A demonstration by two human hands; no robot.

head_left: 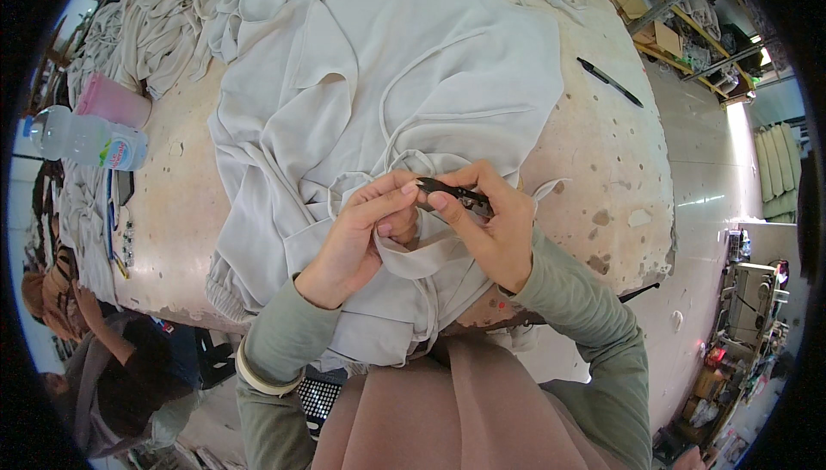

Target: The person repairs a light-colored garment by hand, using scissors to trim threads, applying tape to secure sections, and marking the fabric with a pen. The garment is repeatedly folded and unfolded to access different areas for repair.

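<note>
A light grey garment with long ties and gathered cuffs lies spread over the table before me and hangs over its near edge. My right hand is closed around small black thread snips, their tip pointing left. Close against that tip, my left hand pinches the garment's edge with thumb and forefinger. Any thread between the fingertips is too small to make out. A loop of the fabric band hangs just below both hands.
Heaped grey garments lie at the far left, near a water bottle and a pink container. A black pen rests at the right of the worn table. Another person sits at the lower left. Shelves stand beyond.
</note>
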